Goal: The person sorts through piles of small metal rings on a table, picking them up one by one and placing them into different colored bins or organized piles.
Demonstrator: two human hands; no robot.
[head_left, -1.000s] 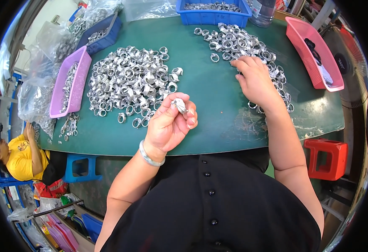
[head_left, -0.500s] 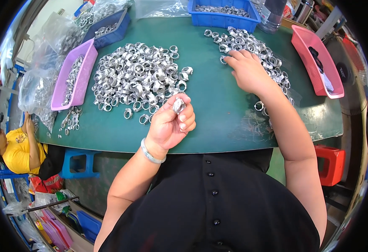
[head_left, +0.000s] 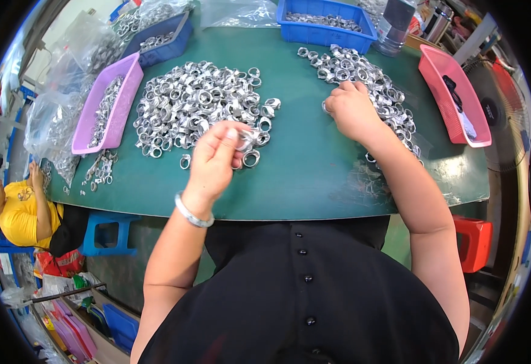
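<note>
At the near edge of the larger heap of silvery metal rings (head_left: 187, 100), my left hand (head_left: 212, 161) pinches a ring (head_left: 245, 141) between thumb and fingers. Loose rings lie just beneath and beside that hand, so the held one partly blends with them. My right hand (head_left: 351, 112) rests at the left side of a second, longer heap of rings (head_left: 391, 96). Its fingers curl downward and inward, hiding whatever is in them. A single ring (head_left: 325, 107) shows beside its fingertips.
A pink basket of small metal parts (head_left: 109, 109) and clear plastic bags (head_left: 52, 130) stand left. Blue bins (head_left: 329, 36) and a bottle (head_left: 393, 30) line the back. Another pink basket (head_left: 453, 91) stands right. A person in yellow (head_left: 26, 215) sits left.
My left hand has moved left and turned, carrying its ring toward the near edge of the larger heap. My right hand's fingers, earlier stretched over the other heap, are now curled in.
</note>
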